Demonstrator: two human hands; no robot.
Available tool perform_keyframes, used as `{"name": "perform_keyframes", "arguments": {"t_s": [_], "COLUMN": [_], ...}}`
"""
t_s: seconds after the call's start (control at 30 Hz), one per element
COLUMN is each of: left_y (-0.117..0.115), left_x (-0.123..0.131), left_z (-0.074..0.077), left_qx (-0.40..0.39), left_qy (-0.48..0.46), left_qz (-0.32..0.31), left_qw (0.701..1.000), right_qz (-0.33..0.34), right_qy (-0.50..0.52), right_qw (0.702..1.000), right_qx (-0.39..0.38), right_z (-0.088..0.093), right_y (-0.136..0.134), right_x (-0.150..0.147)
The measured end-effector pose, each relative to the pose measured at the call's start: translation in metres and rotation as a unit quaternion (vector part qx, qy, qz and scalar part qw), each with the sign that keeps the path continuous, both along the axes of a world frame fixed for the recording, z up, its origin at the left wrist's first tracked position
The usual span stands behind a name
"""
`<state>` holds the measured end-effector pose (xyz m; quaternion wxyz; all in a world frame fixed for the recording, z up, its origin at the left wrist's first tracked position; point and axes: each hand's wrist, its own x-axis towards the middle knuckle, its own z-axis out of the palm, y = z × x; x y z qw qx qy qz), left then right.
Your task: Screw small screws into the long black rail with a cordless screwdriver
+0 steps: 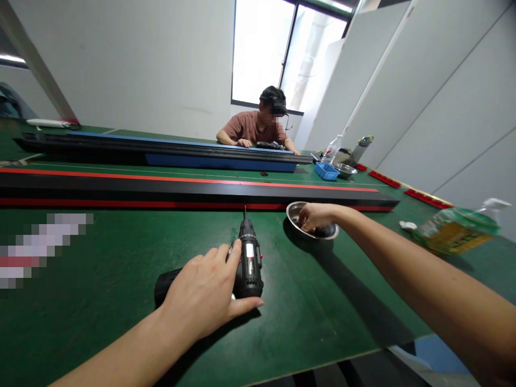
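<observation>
My left hand (205,285) is wrapped round the handle of a black cordless drill (250,263), which lies on its side on the green table. The drill's bit points away from me, toward a long black bar with red stripes (193,193). Off to the right, my right hand (316,216) reaches into a round metal bowl (331,234) with its fingers bent together. Small dark pieces lie in the bowl, too small to name. What the right fingertips hold, if anything, is hidden.
Behind the striped bar lies a long black and blue bar (221,161). Across the table sits a person (252,126). A blue basket (326,171) and a second metal bowl (345,171) stand at back right. A green and yellow container (457,231) is at the right.
</observation>
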<state>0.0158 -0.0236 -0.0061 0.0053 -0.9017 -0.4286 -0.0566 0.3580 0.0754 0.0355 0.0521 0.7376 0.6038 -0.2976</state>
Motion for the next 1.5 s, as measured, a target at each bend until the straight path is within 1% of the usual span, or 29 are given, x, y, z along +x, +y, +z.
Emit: {"name": "perform_keyframes", "arguments": {"t_s": [0.07, 0.13, 0.33, 0.43, 0.67, 0.73, 0.87, 1.07, 1.17, 1.23, 1.3, 1.4, 1.5], "left_y": [-0.001, -0.001, 0.000, 0.000, -0.001, -0.001, -0.001, 0.000, 0.000, 0.000, 0.000, 0.000, 0.000], "left_x": [0.000, 0.000, 0.000, 0.000, 0.000, 0.000, -0.001, 0.001, 0.000, 0.000, 0.000, 0.000, 0.001], "left_z": [0.000, 0.001, 0.001, 0.001, 0.001, 0.002, 0.003, 0.002, 0.000, 0.000, 0.000, 0.000, 0.000], "left_qx": [-0.004, -0.005, -0.010, -0.007, 0.003, 0.001, -0.006, -0.004, -0.005, -0.005, -0.005, -0.005, -0.002], "left_qy": [0.000, 0.000, 0.000, -0.002, -0.001, -0.001, -0.001, -0.009, -0.006, -0.005, -0.004, -0.003, -0.002], "left_qz": [0.001, 0.004, 0.007, 0.005, -0.001, -0.001, 0.000, 0.002, 0.005, 0.006, 0.005, 0.004, 0.004], "left_qw": [1.000, 1.000, 1.000, 1.000, 1.000, 1.000, 1.000, 1.000, 1.000, 1.000, 1.000, 1.000, 1.000], "right_qz": [0.013, 0.011, -0.063, -0.068, -0.085, -0.078, -0.043, 0.007, 0.026, 0.028, 0.038, 0.059, 0.050], "right_qy": [0.010, 0.023, 0.057, 0.060, 0.067, 0.069, 0.048, -0.037, -0.089, -0.127, -0.141, -0.088, -0.009], "right_qw": [1.000, 1.000, 0.996, 0.996, 0.994, 0.994, 0.998, 0.996, 0.990, 0.980, 0.965, 0.954, 0.948], "right_qx": [-0.008, -0.005, 0.018, 0.022, 0.031, 0.028, 0.023, 0.075, 0.101, 0.153, 0.219, 0.282, 0.313], "right_z": [0.001, 0.003, 0.014, 0.018, 0.020, 0.019, 0.017, 0.019, 0.021, 0.022, 0.021, 0.013, -0.003], "right_y": [0.001, 0.002, 0.003, 0.003, 0.004, 0.004, 0.007, 0.020, 0.025, 0.026, 0.026, 0.025, 0.029], "right_x": [0.002, 0.004, 0.003, 0.002, 0.004, 0.005, 0.004, -0.002, -0.010, -0.021, -0.036, -0.064, -0.090]}}
